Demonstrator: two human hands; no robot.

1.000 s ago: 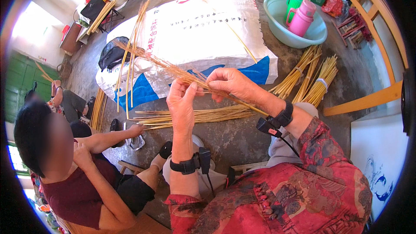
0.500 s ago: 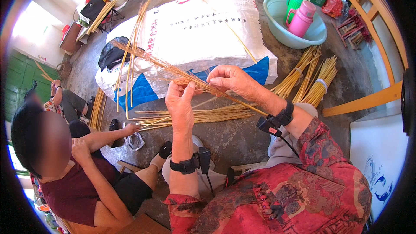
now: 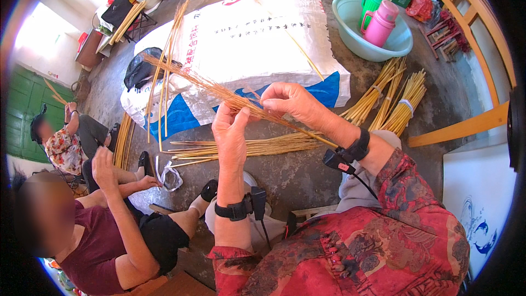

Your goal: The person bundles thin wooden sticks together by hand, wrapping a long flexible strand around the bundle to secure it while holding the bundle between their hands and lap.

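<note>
pinching a straw bundle (image 3: 219,91) between left hand (image 3: 230,134) and right hand (image 3: 293,103), white-and-blue printed sack (image 3: 246,44) behind

Two flasks (image 3: 378,13) — one basin (image 3: 350,33)

Both forearms raised, wrists banded. Left hand (image 3: 231,131) upright, fingers closed in a pinch. Right hand (image 3: 289,102) just beside it, curled, fingertips pinched together, wrist bent inward.
</note>
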